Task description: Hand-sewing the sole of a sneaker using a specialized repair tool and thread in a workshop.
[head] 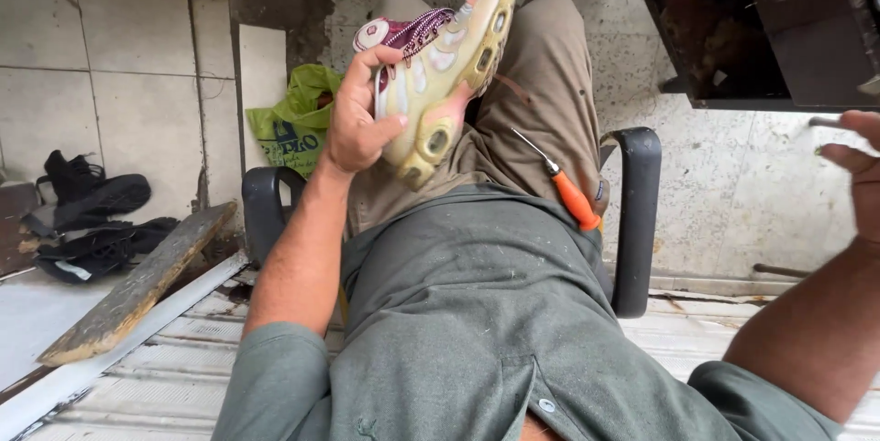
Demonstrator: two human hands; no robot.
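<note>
Our left hand [353, 125] wraps thumb and fingers around a worn sneaker [440, 65] propped on our lap — sole turned right, its long axis running from heel near us up to the toe, tilted right. Our right hand [857, 166] pinches a thin metal tool [825, 122] at the frame's edge. An orange-handled awl [564, 186] lies on our thigh. A green bag [293, 120] sits crumpled on the floor — contents hidden.

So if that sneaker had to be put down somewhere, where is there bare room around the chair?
The pale tiled floor left of the green bag and above the black shoes is bare. So is the speckled floor right of the chair arm. The lap is crowded: left hand holding the sneaker, with an orange-handled tool beside it.
</note>
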